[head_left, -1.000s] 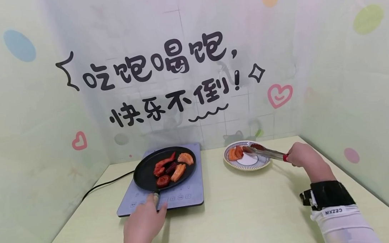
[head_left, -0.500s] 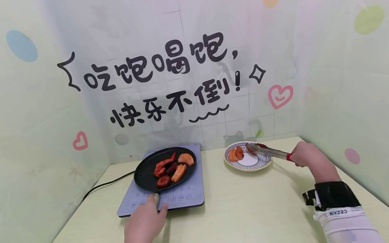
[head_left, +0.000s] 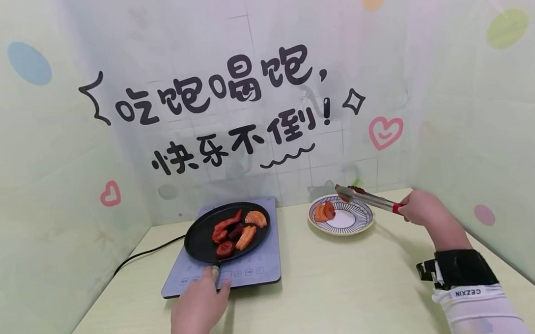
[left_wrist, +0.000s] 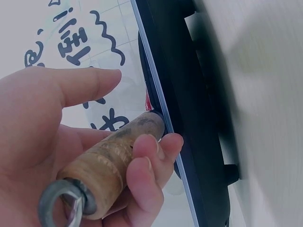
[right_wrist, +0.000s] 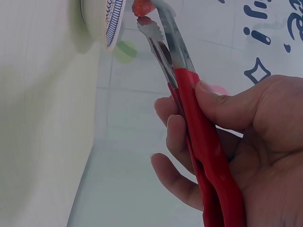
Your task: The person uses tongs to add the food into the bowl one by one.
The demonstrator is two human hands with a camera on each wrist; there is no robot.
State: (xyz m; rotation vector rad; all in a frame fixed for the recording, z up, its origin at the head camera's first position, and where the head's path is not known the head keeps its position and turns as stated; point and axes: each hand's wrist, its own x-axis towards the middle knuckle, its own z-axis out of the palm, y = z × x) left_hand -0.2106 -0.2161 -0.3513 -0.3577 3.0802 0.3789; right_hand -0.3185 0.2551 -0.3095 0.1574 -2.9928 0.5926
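Observation:
My left hand [head_left: 199, 307] holds the wooden handle [left_wrist: 106, 165] of a black frying pan [head_left: 203, 233], fingers curled under it and thumb lifted off. In the pan lie several food pieces: a red wing-like piece [head_left: 225, 227], a dark red round slice [head_left: 225, 249] and orange salmon-like pieces [head_left: 246, 237]. With my right hand [head_left: 421, 211] I grip red-handled metal tongs [head_left: 375, 200]. Their tips pinch a small reddish food piece [right_wrist: 143, 7], raised above the far side of a patterned plate [head_left: 344, 223]. Orange-red pieces [head_left: 324, 211] rest on the plate's left side.
The pan stands on a blue-grey induction cooker [head_left: 266, 270], with a black cord [head_left: 148, 250] running off to the left. Pale table surface [head_left: 325, 288] lies between cooker and plate. Printed walls [head_left: 267, 29] close in the back and both sides.
The tongs have risen from the plate with the reddish piece between their tips, and my right hand has shifted slightly right. My left hand and the pan stay put.

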